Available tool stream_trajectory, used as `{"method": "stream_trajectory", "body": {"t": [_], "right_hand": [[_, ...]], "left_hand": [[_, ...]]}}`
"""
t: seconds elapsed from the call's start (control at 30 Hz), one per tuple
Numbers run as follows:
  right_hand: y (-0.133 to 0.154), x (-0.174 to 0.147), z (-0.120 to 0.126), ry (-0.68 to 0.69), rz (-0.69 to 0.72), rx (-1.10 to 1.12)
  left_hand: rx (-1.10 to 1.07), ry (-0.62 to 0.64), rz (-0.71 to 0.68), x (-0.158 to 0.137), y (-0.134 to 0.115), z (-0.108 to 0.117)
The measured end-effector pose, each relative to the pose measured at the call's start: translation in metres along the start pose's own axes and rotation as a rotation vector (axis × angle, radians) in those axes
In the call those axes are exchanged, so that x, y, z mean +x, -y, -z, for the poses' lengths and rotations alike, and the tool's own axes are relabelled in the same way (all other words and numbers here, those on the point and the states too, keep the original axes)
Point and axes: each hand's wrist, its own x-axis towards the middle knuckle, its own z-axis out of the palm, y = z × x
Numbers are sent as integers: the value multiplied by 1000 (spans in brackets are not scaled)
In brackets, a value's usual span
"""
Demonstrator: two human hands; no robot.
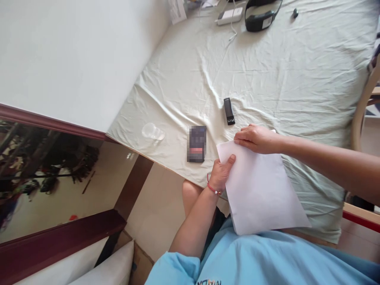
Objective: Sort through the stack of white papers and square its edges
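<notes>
White sheets of paper (264,194) lie tilted between the table and my body, their near edge against my blue shirt. My left hand (221,173) grips the left edge, thumb on top and the other fingers hidden beneath. Across the far edge rests my right hand (255,137), its fingers pressed together on the paper near the far left corner. A small black stapler (228,111) lies just beyond my right hand. To the left of the paper is a phone (197,144) with a partly blurred screen.
A clear plastic cup (153,131) lies near the table's left edge. At the back of the cloth-covered table (282,75) are a white device with a cable (230,16), a black headset (259,19) and a small dark object (295,13). A chair (363,107) stands at right.
</notes>
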Motion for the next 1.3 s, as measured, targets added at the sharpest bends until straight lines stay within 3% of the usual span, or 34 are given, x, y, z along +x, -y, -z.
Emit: {"method": "stream_trajectory", "body": {"t": [0.23, 0.37, 0.47, 0.73, 0.93, 1.3], "right_hand": [[-1, 16, 35, 150, -303, 15], [-15, 31, 32, 300, -448, -79], [-26, 41, 25, 307, -526, -106], [-54, 61, 29, 250, -600, -157], [-68, 66, 34, 232, -618, -161], [-73, 72, 37, 179, -655, -277]], "left_hand": [[46, 118, 152, -34, 12, 6], [-18, 114, 270, -40, 21, -2], [-109, 83, 280, -38, 18, -7], [-81, -57, 96, -34, 29, 0], [183, -105, -43, -30, 46, 10], [616, -172, -198, -23, 40, 14]]}}
